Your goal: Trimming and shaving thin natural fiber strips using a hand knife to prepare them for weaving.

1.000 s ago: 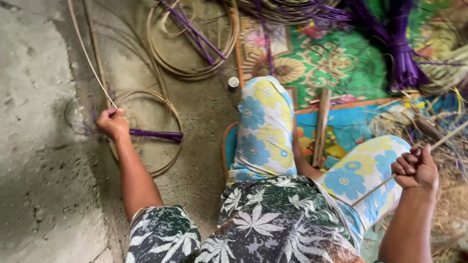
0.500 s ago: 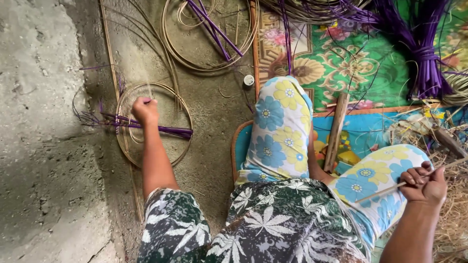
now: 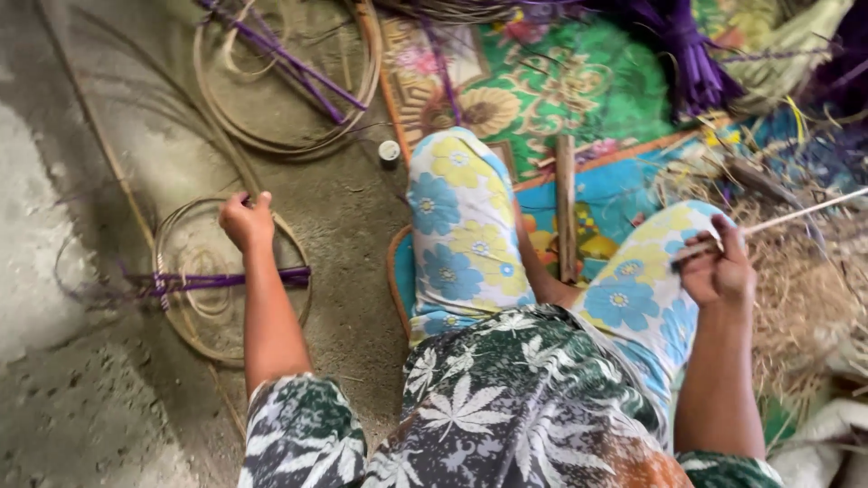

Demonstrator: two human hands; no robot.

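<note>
Two hands, left hand [image 3: 246, 220] gripping cane hoop [image 3: 194, 336], right hand [image 3: 719, 268] pinching thin stick [image 3: 796, 213]

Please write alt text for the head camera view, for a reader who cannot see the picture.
Seen from above, a seated person's left hand grips the rim of a cane hoop lying on the concrete floor, while the right hand holds a thin pale stick. Purple strips cross the hoop; a patterned mat lies ahead.
</note>
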